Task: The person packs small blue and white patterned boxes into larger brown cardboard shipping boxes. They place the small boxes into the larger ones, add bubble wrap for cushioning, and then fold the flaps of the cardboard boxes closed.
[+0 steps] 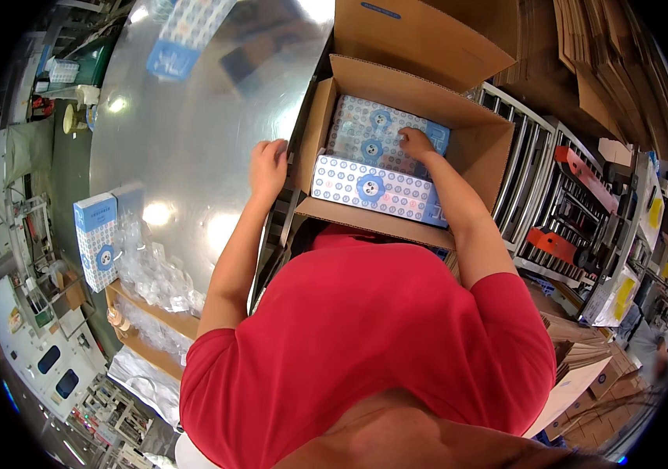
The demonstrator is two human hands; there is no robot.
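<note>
An open brown cardboard carton (pixel 474 160) stands in front of me, its flaps raised. Inside, a white box with blue patterns and a cartoon face (pixel 338 184) lies along the near side. Behind it, more patterned boxes (pixel 353 129) lie lower down. My right hand (pixel 417 144) reaches into the carton above these rear boxes, fingers curled together; whatever they grip, if anything, is hidden. My left hand (pixel 269 166) hovers at the metal table's edge, left of the carton. Its fingers are curled in, and nothing shows in them.
On the shiny metal table (pixel 185 148), a patterned box (pixel 185 39) lies at the far end. Another patterned box (pixel 98 238) stands at left, beside clear plastic packaging (pixel 150 270). Right of the carton runs a roller conveyor (pixel 533 168). Flattened cardboard (pixel 607 55) is stacked at far right.
</note>
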